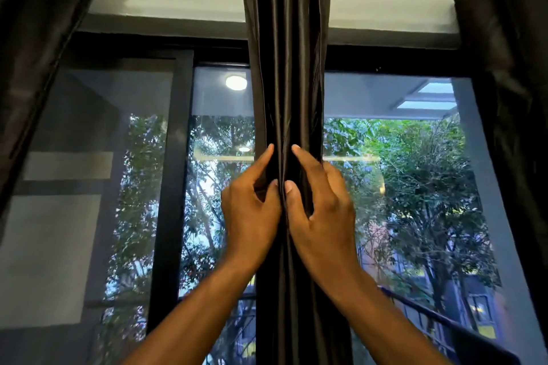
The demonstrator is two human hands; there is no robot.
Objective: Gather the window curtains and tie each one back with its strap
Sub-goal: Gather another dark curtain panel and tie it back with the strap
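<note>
Head view: a dark brown, glossy gathered curtain [287, 68] hangs down the frame's centre. The left hand [250, 210] and right hand [321, 213] pinch its folds side by side before the black-framed window [172, 187].

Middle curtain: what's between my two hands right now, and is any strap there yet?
In the head view, only the bunched folds of the middle curtain lie between the left hand and right hand; both pinch it. No strap is visible.
</note>
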